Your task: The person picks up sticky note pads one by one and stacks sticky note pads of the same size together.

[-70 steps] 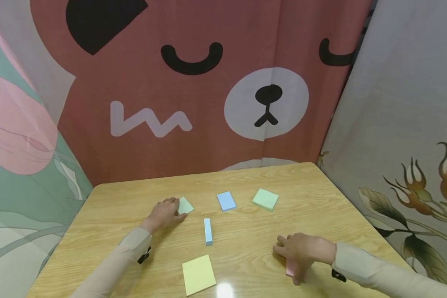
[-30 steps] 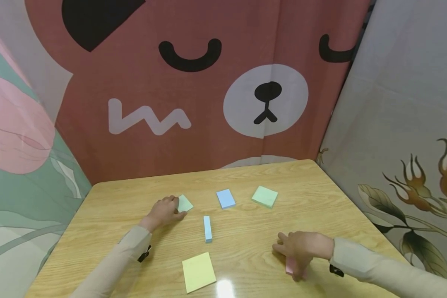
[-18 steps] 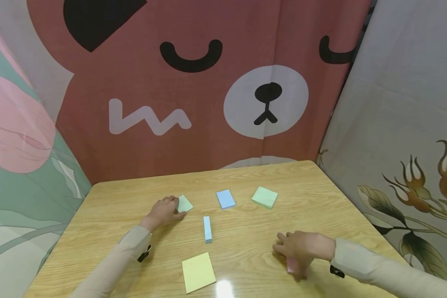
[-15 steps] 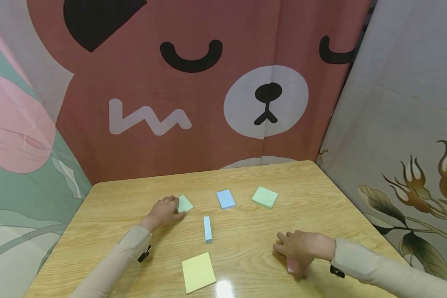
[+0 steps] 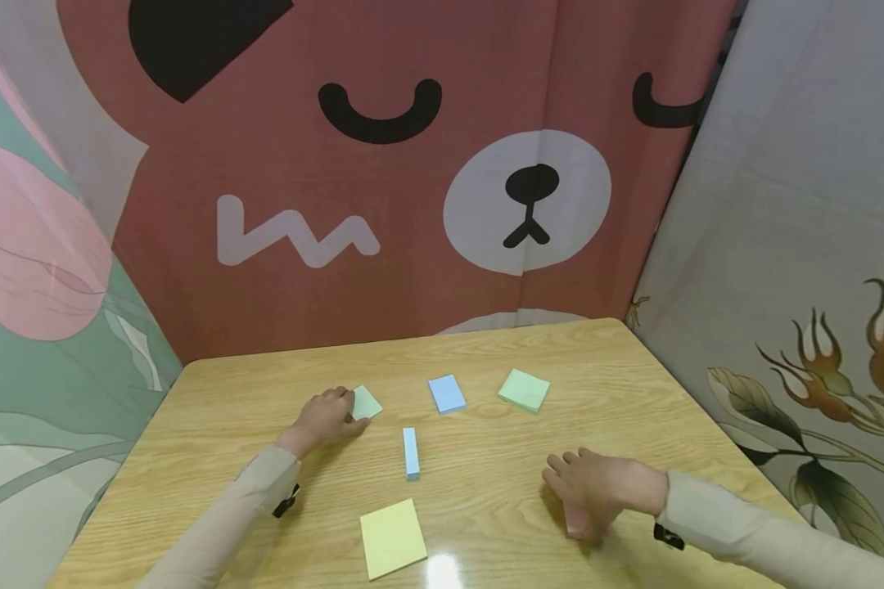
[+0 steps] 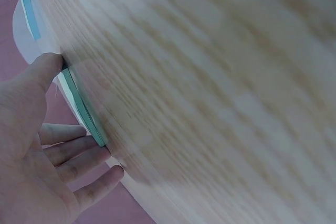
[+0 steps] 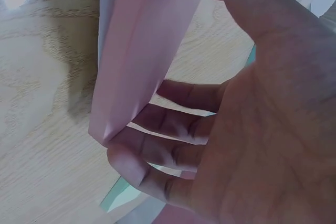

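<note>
My left hand (image 5: 326, 421) lies at the far left of the table around a pale green sticky note pad (image 5: 367, 404). In the left wrist view, the green pad's edge (image 6: 83, 109) sits between thumb and fingers, flat on the wood. At the right, my right hand (image 5: 597, 491) grips a pink sticky note pad (image 5: 576, 520), mostly hidden under the palm in the head view. The right wrist view shows the pink pad (image 7: 139, 51) tilted, thumb at one end and fingertips along the other, with a pale strip along its side.
On the wooden table (image 5: 486, 466) lie a blue pad (image 5: 447, 394), a larger green pad (image 5: 525, 390), a narrow light-blue block (image 5: 411, 453) and a large yellow pad (image 5: 394, 540) near the front. A bear-print curtain (image 5: 412, 303) hangs behind the table's far edge.
The right hand has shifted slightly away from the table's front with the pink pad, and its fingers have lifted and spread a little. The left hand and the other pads stay put.
</note>
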### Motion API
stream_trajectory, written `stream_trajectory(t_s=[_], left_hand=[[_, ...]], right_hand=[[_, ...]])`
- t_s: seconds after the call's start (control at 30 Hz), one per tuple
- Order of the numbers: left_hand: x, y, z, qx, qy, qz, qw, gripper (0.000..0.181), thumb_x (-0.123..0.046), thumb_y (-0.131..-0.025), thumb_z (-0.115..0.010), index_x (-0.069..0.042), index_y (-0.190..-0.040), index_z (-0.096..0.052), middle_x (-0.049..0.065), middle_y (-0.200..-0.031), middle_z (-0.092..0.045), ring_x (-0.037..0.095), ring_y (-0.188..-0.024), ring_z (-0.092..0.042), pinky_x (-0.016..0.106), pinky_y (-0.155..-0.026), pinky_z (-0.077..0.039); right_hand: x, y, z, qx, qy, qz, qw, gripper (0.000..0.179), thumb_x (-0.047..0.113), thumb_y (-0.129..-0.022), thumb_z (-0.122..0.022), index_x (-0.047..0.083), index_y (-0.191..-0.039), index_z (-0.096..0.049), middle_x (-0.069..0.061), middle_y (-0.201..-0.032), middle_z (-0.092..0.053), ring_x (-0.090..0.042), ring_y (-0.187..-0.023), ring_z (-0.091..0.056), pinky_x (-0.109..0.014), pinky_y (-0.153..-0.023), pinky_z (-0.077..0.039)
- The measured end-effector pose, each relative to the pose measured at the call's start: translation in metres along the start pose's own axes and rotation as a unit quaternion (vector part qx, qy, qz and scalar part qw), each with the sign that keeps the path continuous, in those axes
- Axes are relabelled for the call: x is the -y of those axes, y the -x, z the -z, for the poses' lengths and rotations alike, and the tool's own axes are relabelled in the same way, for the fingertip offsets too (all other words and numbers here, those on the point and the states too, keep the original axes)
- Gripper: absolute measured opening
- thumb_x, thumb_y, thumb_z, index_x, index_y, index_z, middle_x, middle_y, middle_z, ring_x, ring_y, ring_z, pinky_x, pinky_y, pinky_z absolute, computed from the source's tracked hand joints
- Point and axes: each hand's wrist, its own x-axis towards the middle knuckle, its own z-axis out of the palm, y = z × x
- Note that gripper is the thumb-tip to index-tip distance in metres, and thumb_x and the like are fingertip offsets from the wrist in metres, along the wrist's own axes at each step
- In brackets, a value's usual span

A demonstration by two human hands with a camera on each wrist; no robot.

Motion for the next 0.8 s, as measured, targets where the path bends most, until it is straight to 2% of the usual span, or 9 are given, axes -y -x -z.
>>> stream_trajectory(t_s=[0.1, 0.23, 0.33, 0.47, 0.7, 0.8], left_hand=[[0.0002, 0.0, -0.0003, 0.003, 0.002, 0.003, 1.0, 0.056, -0.04, -0.092, -0.069, 0.01, -0.117, -0.062, 0.023, -0.116, -0.061, 0.034, -0.096, -0.061, 0.049, -0.075, -0.052], [0.0012, 0.0003, -0.0014, -0.001, 0.006, 0.0, 1.0, 0.054, -0.039, -0.092, -0.069, 0.009, -0.115, -0.063, 0.023, -0.115, -0.061, 0.035, -0.097, -0.061, 0.049, -0.075, -0.053], [0.0019, 0.0001, -0.0023, -0.002, 0.005, -0.002, 1.0, 0.054, -0.04, -0.092, -0.069, 0.009, -0.115, -0.063, 0.023, -0.116, -0.061, 0.036, -0.098, -0.061, 0.05, -0.076, -0.053], [0.0026, -0.0003, -0.0034, 0.0, 0.007, 0.0, 1.0, 0.056, -0.041, -0.092, -0.069, 0.009, -0.116, -0.062, 0.023, -0.117, -0.061, 0.035, -0.098, -0.061, 0.05, -0.076, -0.053], [0.0012, 0.0002, -0.0025, -0.001, 0.012, 0.0, 0.9999, 0.054, -0.039, -0.092, -0.07, 0.009, -0.116, -0.062, 0.023, -0.116, -0.061, 0.036, -0.097, -0.061, 0.051, -0.076, -0.052], [-0.0007, 0.0, -0.0001, -0.002, 0.014, 0.004, 0.9999, 0.053, -0.037, -0.092, -0.07, 0.01, -0.115, -0.062, 0.023, -0.116, -0.061, 0.036, -0.097, -0.061, 0.051, -0.076, -0.052]], right_hand=[[0.0007, 0.0014, 0.0007, -0.003, 0.012, 0.001, 0.9999, 0.093, 0.049, -0.07, -0.085, 0.005, -0.141, -0.045, -0.014, -0.145, -0.046, -0.029, -0.128, -0.048, -0.045, -0.106, -0.039], [0.0008, 0.0017, 0.0009, -0.019, 0.017, 0.003, 0.9997, 0.091, 0.051, -0.068, -0.084, 0.004, -0.138, -0.048, -0.014, -0.14, -0.049, -0.028, -0.124, -0.051, -0.045, -0.104, -0.041], [-0.0005, 0.001, 0.0009, -0.037, 0.019, 0.012, 0.9991, 0.084, 0.052, -0.067, -0.085, 0.006, -0.129, -0.053, -0.007, -0.124, -0.055, -0.02, -0.109, -0.054, -0.04, -0.098, -0.044], [-0.003, 0.0005, 0.0004, -0.056, 0.026, 0.03, 0.9976, 0.072, 0.055, -0.068, -0.083, 0.012, -0.118, -0.055, 0.001, -0.105, -0.05, -0.013, -0.093, -0.048, -0.033, -0.089, -0.045], [-0.005, 0.001, -0.0015, -0.064, 0.042, 0.039, 0.9963, 0.073, 0.057, -0.074, -0.078, 0.009, -0.124, -0.055, -0.007, -0.123, -0.055, -0.02, -0.111, -0.053, -0.035, -0.1, -0.043], [-0.0052, 0.0007, -0.0019, -0.065, 0.03, 0.037, 0.9968, 0.073, 0.056, -0.076, -0.077, 0.009, -0.126, -0.054, -0.008, -0.126, -0.055, -0.021, -0.115, -0.052, -0.036, -0.103, -0.041]])
